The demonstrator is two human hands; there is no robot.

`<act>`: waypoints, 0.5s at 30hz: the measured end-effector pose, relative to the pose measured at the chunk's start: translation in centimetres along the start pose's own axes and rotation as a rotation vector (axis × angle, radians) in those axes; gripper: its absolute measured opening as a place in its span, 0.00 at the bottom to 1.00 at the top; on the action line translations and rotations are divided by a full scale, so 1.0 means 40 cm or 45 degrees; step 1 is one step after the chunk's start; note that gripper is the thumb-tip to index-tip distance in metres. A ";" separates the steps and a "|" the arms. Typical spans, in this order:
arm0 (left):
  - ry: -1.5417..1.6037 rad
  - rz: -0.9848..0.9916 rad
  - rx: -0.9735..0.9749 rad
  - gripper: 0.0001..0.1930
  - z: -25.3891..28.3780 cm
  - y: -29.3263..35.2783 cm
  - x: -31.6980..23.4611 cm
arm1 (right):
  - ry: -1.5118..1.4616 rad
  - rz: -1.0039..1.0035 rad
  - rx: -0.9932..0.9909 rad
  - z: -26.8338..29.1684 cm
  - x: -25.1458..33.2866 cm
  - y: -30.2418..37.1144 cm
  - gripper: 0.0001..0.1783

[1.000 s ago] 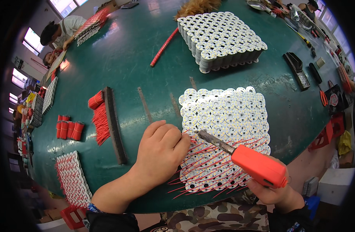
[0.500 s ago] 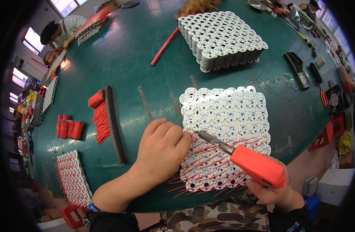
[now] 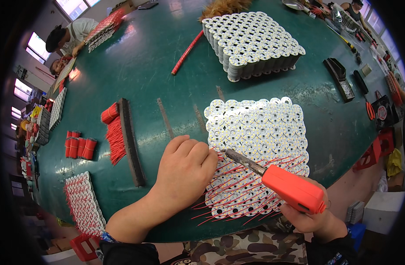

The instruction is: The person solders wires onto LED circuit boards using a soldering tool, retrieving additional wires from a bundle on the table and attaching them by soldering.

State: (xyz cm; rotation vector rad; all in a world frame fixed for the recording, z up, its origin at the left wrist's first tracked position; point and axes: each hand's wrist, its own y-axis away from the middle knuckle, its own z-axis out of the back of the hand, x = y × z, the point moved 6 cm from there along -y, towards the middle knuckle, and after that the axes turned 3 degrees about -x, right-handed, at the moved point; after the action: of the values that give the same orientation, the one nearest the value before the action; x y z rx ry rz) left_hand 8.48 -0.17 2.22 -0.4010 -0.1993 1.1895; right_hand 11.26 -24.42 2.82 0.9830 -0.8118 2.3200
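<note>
In front of me lies a panel of round white LED boards [image 3: 260,128], with rows of thin red wires [image 3: 238,185] across its nearer half. My right hand [image 3: 306,218] grips a soldering iron [image 3: 293,190] with a red body and dark metal barrel. The iron's tip rests at the panel's left side, beside my left fingertips. My left hand [image 3: 185,170] is closed at that edge, its thumb and forefinger pinched on a red wire end; most of the fingertips are hidden behind the hand.
Beyond the panel stands a tall stack of white LED boards [image 3: 255,44]. To the left are loose red wires [image 3: 116,139], a dark bar [image 3: 132,143], red wire bundles [image 3: 80,145] and a wired panel [image 3: 84,203]. A black holder [image 3: 339,79] stands right. Another person [image 3: 72,35] works far left.
Almost nothing differs. The soldering iron's red body has shifted very slightly left, with its tip at the same place. My left hand stays where it was.
</note>
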 end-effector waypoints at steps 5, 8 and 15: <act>-0.002 0.010 0.009 0.10 -0.001 0.001 0.001 | -0.050 -0.038 -0.023 -0.001 0.004 -0.008 0.29; 0.003 0.008 0.007 0.10 -0.001 0.000 0.001 | -0.040 -0.030 -0.043 -0.001 0.004 -0.002 0.30; 0.004 0.001 0.016 0.10 -0.001 0.000 0.001 | 0.001 -0.004 -0.052 0.000 0.012 -0.013 0.31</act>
State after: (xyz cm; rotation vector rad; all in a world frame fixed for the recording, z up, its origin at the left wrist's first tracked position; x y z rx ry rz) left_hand 8.50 -0.15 2.17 -0.3923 -0.1887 1.1903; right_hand 11.30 -23.96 3.35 0.9648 -0.8534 2.2918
